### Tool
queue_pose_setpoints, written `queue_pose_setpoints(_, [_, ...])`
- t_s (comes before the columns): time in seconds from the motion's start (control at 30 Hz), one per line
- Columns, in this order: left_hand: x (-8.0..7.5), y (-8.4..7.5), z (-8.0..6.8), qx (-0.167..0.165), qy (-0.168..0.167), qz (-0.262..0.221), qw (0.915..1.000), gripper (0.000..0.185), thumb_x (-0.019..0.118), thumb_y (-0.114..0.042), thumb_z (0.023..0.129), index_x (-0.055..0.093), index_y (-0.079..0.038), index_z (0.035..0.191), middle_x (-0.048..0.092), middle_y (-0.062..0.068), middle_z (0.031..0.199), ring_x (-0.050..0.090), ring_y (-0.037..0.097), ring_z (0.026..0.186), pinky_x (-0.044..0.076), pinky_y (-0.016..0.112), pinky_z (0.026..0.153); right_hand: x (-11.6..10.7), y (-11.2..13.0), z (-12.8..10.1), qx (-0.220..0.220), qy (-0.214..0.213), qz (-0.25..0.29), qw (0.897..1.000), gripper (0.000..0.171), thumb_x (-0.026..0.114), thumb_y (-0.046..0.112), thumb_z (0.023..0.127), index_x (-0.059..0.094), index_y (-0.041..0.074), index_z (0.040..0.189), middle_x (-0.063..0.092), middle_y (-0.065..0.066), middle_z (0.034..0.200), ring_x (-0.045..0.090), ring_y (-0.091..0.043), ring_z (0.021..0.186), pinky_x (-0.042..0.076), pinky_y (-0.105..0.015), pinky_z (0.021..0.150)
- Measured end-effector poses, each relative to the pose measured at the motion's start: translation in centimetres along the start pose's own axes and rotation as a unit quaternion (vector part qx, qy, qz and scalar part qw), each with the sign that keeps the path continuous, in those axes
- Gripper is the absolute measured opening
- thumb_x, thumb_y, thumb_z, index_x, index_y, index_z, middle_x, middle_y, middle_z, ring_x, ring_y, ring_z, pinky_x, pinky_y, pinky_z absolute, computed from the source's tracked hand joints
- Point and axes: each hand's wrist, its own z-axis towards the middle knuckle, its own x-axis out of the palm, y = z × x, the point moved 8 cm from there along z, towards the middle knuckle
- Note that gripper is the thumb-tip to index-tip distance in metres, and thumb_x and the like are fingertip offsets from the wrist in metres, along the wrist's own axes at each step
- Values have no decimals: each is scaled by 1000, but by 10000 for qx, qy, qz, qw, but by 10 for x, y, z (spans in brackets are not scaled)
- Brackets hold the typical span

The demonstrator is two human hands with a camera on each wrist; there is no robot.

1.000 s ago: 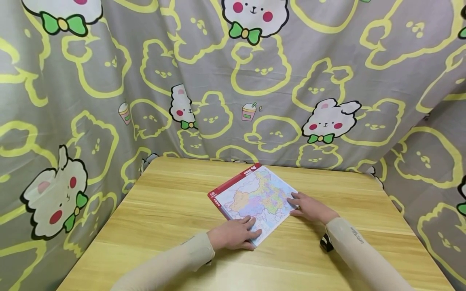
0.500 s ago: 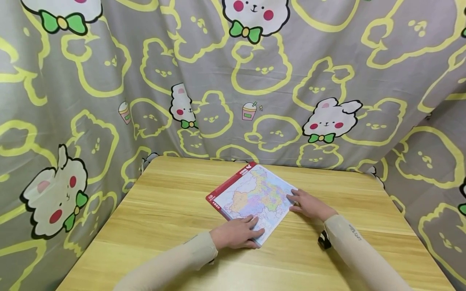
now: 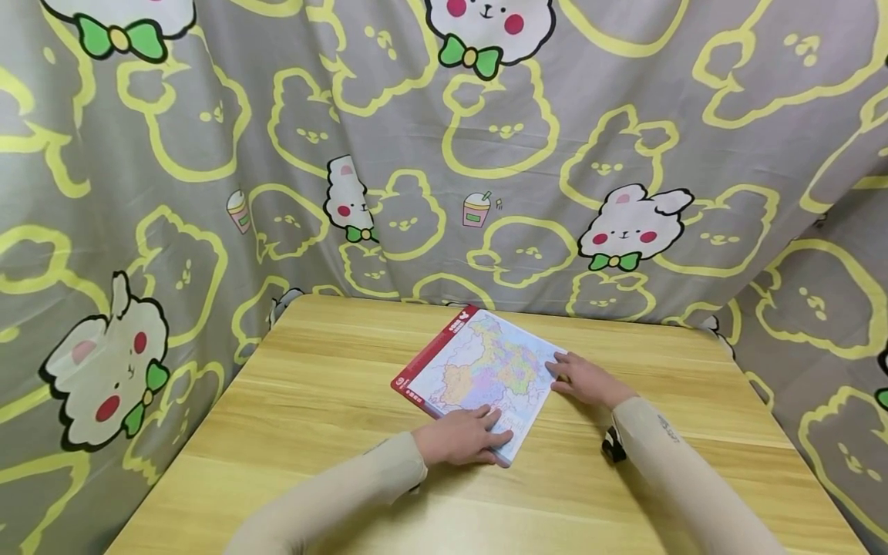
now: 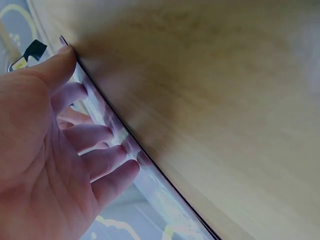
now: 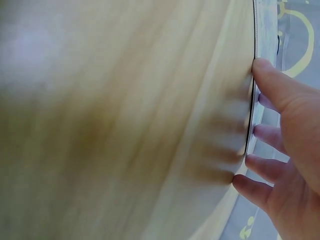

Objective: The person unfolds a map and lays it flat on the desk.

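A flat map board point(image 3: 479, 366) with a red strip along one side lies at an angle on the wooden table point(image 3: 312, 401). My left hand point(image 3: 461, 438) rests on its near corner, fingers laid flat on the map. In the left wrist view the left hand point(image 4: 50, 150) has its thumb against the board's edge point(image 4: 150, 180). My right hand point(image 3: 586, 380) touches the board's right edge with straight fingers. The right wrist view shows the right hand point(image 5: 285, 150) with its fingertips on the board's rim point(image 5: 265, 30), over the table point(image 5: 125, 125).
A grey curtain point(image 3: 444, 154) printed with yellow outlines and white rabbits hangs close behind and around the table. A small black device point(image 3: 610, 447) sits under my right wrist. Bare tabletop point(image 4: 225, 100) spreads to the left of the board.
The board has turned a little anticlockwise on the table. Both hands stayed on it and moved with it, the left hand shifting right along the near corner.
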Motion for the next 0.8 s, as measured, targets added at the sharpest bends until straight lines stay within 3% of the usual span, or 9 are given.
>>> queue_pose_setpoints(0.37, [-4, 1, 7, -68, 150, -369, 9992, 51, 44, -46, 97, 38, -33, 146, 34, 6, 150, 31, 26, 136, 35, 34, 104, -2, -5, 6, 104, 18, 10, 9999, 45, 56, 22, 96, 51, -6, 132, 41, -34, 136, 38, -50, 124, 33, -57, 99])
queue_pose_setpoints(0.8, [-7, -1, 17, -150, 73, -80, 9998, 50, 44, -47, 97, 39, -33, 145, 36, 7, 149, 35, 24, 134, 40, 30, 100, -2, -9, 14, 227, 77, -217, 9995, 41, 55, 19, 97, 53, -5, 130, 43, -32, 135, 38, -49, 125, 35, -55, 98])
